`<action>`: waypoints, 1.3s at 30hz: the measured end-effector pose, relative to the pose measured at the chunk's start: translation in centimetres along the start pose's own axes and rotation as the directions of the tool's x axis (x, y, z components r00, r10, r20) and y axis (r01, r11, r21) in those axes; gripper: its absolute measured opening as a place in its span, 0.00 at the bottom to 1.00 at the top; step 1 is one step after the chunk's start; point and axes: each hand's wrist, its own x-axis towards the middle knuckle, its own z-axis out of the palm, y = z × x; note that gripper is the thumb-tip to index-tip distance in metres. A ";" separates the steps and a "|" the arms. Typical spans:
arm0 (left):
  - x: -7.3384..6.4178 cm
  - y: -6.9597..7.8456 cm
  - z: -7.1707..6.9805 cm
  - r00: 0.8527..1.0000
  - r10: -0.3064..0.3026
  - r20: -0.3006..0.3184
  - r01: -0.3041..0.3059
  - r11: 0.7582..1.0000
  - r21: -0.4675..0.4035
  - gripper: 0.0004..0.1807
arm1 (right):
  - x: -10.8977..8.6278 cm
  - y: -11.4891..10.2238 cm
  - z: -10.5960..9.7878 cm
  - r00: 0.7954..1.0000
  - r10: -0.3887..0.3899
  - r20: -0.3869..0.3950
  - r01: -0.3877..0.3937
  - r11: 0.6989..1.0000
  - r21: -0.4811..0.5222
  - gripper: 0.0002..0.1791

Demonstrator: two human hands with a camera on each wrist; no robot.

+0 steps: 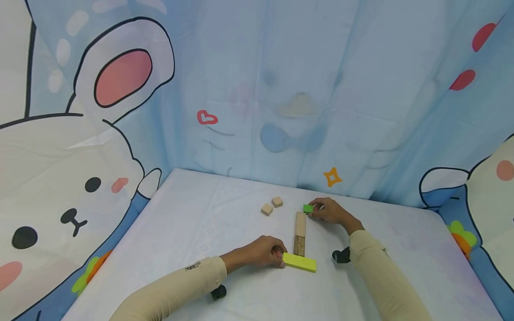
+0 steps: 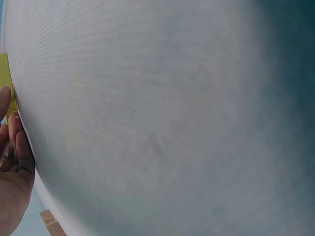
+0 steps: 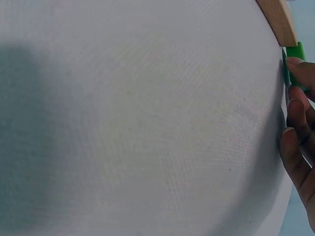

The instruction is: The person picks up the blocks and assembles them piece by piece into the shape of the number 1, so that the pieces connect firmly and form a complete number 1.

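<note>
In the head view a yellow block (image 1: pixel 299 262) lies crosswise at the near end of a line of wooden blocks. My left hand (image 1: pixel 267 252) pinches its left end between thumb and fingers; the left wrist view shows the thumb on the yellow block (image 2: pixel 6 73). A dark wooden block (image 1: pixel 299 246) and a pale wooden block (image 1: pixel 300 224) run end to end away from it. My right hand (image 1: pixel 330 211) holds a small green block (image 1: pixel 308 209) at the far end of the pale block. In the right wrist view, the green block (image 3: pixel 295 51) sits right by the wooden block's end.
Two small pale wooden cubes (image 1: pixel 271 206) lie left of the line's far end. Everything rests on a white-covered table (image 1: pixel 241 205). A blue printed curtain (image 1: pixel 241 89) hangs behind the table, and printed cloth with cartoon animals stands at both sides.
</note>
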 end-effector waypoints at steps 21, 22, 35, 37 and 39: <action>0.1 -0.1 0.1 1.000 0.007 -0.007 -0.007 1.000 -0.017 0.15 | 0.0 0.3 0.2 1.000 -0.027 0.001 0.027 0.999 0.019 0.21; 0.1 0.0 0.1 1.000 0.007 -0.005 -0.007 1.000 -0.018 0.15 | 0.0 0.3 0.2 1.000 -0.023 -0.001 0.023 1.000 0.017 0.21; 0.1 -0.2 0.1 1.000 0.019 -0.002 -0.019 1.000 0.001 0.14 | 0.0 0.3 0.2 0.999 -0.044 0.002 0.044 0.999 0.007 0.21; 0.1 -0.2 0.0 1.000 0.017 -0.001 -0.017 1.000 0.002 0.14 | 0.0 0.4 0.2 0.999 -0.044 -0.002 0.044 0.999 0.006 0.21; 0.1 -0.1 0.0 1.000 0.013 0.001 -0.013 1.000 -0.004 0.14 | 0.1 0.5 0.2 0.999 -0.042 -0.003 0.042 0.999 0.002 0.22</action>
